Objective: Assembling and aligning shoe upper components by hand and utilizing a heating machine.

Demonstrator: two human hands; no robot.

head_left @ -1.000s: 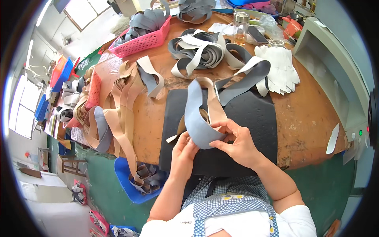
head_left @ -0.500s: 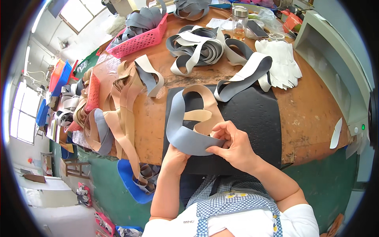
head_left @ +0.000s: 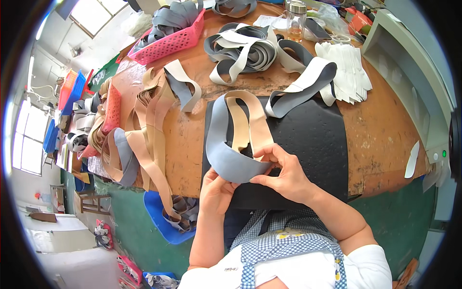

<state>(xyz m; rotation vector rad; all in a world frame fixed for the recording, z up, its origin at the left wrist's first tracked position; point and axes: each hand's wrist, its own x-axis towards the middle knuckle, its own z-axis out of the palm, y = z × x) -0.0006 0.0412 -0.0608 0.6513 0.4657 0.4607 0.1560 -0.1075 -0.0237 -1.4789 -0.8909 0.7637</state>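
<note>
Both of my hands hold a fabric strip, blue-grey on one face and tan on the other, bent into a loop above the black mat. My right hand pinches its right end between thumb and fingers. At the lower left of the loop, my left hand is closed on the strip's bottom edge, its fingers partly behind the fabric. A tan flap shows inside the loop. Just beyond the mat lies a grey-and-white strip folded over itself.
A coiled grey-and-white strip roll lies farther back, beside a stack of white strips. Tan strips hang over the table's front edge above a blue basin. A pink basket and glass jar stand behind.
The loop has opened taller and its inner tan flap now stands more upright. My left hand has shifted slightly right and up, its fingers showing more; my right hand keeps its pinch.
</note>
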